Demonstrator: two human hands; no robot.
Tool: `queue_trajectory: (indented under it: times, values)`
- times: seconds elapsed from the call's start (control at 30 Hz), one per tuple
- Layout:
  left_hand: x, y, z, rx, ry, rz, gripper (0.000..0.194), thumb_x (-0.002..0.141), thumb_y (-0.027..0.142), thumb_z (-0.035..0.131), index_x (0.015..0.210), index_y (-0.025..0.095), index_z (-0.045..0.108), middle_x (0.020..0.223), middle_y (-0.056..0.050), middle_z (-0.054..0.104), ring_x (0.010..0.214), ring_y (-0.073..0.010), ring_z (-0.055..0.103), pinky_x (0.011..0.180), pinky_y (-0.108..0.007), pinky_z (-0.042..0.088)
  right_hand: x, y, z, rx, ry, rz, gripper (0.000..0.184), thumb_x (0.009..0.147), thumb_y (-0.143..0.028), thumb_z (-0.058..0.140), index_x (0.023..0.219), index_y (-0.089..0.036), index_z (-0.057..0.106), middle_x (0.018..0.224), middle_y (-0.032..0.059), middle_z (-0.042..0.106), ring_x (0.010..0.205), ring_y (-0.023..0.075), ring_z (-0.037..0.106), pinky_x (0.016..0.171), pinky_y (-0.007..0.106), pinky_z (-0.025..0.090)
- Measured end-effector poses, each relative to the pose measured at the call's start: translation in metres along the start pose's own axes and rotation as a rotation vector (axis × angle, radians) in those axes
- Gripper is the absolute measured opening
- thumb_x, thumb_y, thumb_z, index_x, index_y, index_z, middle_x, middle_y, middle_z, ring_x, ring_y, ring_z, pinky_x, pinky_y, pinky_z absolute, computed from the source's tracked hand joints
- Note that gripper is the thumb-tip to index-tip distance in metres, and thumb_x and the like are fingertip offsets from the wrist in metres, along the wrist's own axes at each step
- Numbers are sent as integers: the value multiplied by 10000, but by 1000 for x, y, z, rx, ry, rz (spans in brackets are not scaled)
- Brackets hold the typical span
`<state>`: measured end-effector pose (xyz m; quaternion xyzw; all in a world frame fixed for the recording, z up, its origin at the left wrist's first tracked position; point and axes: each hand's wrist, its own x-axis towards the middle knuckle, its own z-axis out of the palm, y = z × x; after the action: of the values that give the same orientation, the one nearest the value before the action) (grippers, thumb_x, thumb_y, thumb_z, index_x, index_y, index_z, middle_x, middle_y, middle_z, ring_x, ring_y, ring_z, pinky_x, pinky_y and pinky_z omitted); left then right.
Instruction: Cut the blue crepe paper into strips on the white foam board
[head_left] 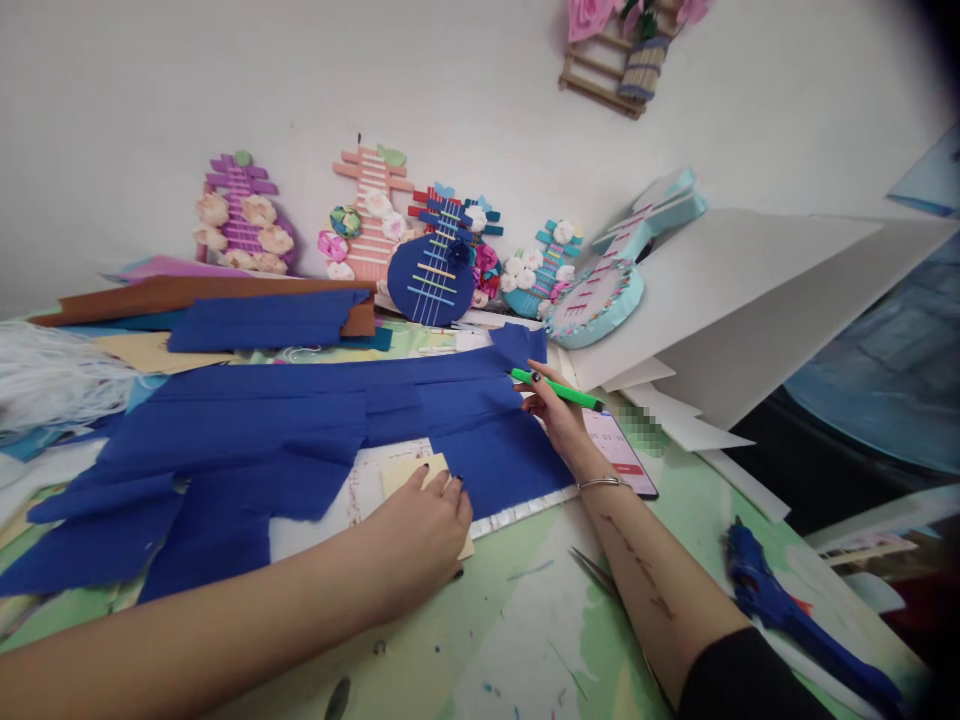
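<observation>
My left hand [424,525] lies over a pale yellow paper pad [394,475], its fingers on top and the thumb near the close edge, holding the pad down. Under and around it spread sheets of dark blue crepe paper [487,460], partly over a white board [532,503]. My right hand [556,415] is closed round a bright green pen [566,390], above the right edge of the blue paper. The pen points left, toward the paper. Beside my right wrist lies a phone [622,455], partly hidden by the hand.
Scissors [596,572] lie partly under my right forearm. A blue glue gun [780,610] rests at the right. White boards [750,290] lean behind it. Decorated lute-shaped crafts [431,270] stand along the wall. White cords [56,375] are heaped at the left.
</observation>
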<state>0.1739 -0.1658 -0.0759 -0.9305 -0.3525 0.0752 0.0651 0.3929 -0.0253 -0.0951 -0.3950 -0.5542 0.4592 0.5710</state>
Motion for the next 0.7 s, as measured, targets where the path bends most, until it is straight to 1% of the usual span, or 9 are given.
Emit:
queue_trajectory:
  times: [0.07,0.17,0.23,0.3,0.4,0.47,0.53,0.6,0.7]
  values:
    - [-8,2,-5,33,-17,-3,458,801,301,624,1162,19,613,1184,-278,592,1102,-389,561,942,-547,396,0,-1,2,-220,31,-111,342,769,-425,612,1060,-249,574,850,30,671,612,147,597,595,278,446]
    - [-18,2,-12,74,-35,-46,278,714,208,668,961,84,703,961,-221,688,924,-369,634,853,-550,444,0,-2,4,-606,108,-235,180,766,-342,603,920,-249,590,779,23,650,683,195,605,617,288,415]
    - [-20,3,-16,97,-34,-91,138,708,151,647,824,123,715,812,-170,703,809,-333,653,801,-520,466,-1,-1,4,-753,141,-247,79,761,-289,592,824,-249,568,690,10,610,684,207,583,624,286,383]
    - [-16,5,-15,113,-2,-111,94,737,124,612,771,126,700,757,-152,694,765,-307,654,781,-487,471,-1,0,5,-807,142,-222,69,751,-260,592,795,-249,540,601,-8,551,623,199,541,607,280,351]
    - [-3,7,-6,113,134,-82,209,833,222,573,950,81,674,918,-202,685,891,-331,644,788,-466,471,-3,2,5,-864,132,-181,105,734,-250,607,783,-248,514,534,-30,482,547,178,478,578,269,315]
    - [8,6,5,128,222,-44,334,878,269,540,1118,50,615,1085,-239,644,1027,-353,606,813,-465,466,-3,3,6,-878,124,-168,110,733,-252,605,787,-248,509,546,-29,487,542,173,470,575,267,312]
    - [16,2,17,156,270,-23,383,889,264,532,1198,41,571,1181,-240,605,1101,-358,570,851,-470,452,-3,4,6,-882,118,-164,107,743,-272,593,809,-247,513,578,-21,509,557,177,480,581,269,322]
    - [22,-5,26,171,311,-25,380,889,260,535,1198,43,574,1200,-226,601,1112,-354,565,871,-470,444,-3,4,7,-882,121,-165,120,752,-302,583,835,-243,520,603,-14,523,569,184,491,586,273,333]
    - [26,-13,34,168,365,-25,278,893,204,516,1099,57,629,1100,-193,659,1049,-325,606,845,-439,466,-3,4,7,-878,136,-172,144,731,-281,582,859,-236,533,608,-12,525,581,190,504,588,278,344]
